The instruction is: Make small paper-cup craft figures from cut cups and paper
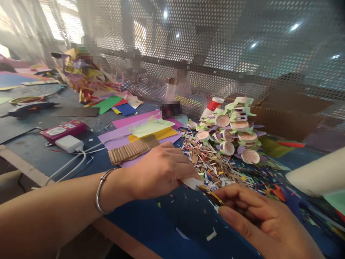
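Observation:
My left hand (161,169), with a metal bangle on its wrist, reaches across the blue table and pinches a small white paper piece (192,182). My right hand (258,216) is closed on a thin dark tool with a yellow and red handle (211,194); its tip meets the white piece. Just beyond both hands lies a heap of coloured paper scraps (210,162). Behind the heap stands a pile of round white discs with green and purple paper petals (234,133).
Coloured paper sheets and a strip of corrugated card (129,151) lie left of my hands. A pink device (63,130) and a white charger with cable (69,143) sit further left. A perforated metal screen (215,46) closes the back. A white object (318,174) lies at right.

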The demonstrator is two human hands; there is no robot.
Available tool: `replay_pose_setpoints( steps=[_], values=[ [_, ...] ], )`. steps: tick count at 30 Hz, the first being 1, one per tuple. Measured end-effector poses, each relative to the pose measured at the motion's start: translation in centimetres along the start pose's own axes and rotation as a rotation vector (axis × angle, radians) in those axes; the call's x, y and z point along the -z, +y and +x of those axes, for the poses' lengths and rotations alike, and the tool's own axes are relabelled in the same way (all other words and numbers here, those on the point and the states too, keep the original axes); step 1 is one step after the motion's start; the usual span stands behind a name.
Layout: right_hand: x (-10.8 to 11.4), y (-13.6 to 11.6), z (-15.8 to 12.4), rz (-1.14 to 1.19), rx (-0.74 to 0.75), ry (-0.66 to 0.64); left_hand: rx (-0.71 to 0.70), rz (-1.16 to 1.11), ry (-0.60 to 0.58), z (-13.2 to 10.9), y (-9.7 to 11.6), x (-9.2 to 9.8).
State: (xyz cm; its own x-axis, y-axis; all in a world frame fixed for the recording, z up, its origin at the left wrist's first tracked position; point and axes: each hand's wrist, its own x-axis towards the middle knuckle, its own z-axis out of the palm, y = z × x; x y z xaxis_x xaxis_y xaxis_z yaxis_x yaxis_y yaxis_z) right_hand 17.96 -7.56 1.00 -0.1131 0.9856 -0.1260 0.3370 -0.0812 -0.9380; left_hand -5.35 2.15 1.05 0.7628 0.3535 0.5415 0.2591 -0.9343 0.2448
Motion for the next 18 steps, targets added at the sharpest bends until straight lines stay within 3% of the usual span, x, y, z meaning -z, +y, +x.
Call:
replay_pose_setpoints(
  steps=[6,11,18],
  values=[
    [0.4,0.1,0.3,-0.002,-0.017,0.067,0.188,-0.018,-0.022,-0.1,0.8,0.0],
    [1.8,1.0,0.8,0.024,-0.005,0.083,0.391,-0.47,-0.015,-0.1,0.2,0.0],
    [0.9,0.8,0.4,-0.072,0.129,0.246,0.405,-0.803,-0.09,0.2,-0.9,-1.4]
  ],
)
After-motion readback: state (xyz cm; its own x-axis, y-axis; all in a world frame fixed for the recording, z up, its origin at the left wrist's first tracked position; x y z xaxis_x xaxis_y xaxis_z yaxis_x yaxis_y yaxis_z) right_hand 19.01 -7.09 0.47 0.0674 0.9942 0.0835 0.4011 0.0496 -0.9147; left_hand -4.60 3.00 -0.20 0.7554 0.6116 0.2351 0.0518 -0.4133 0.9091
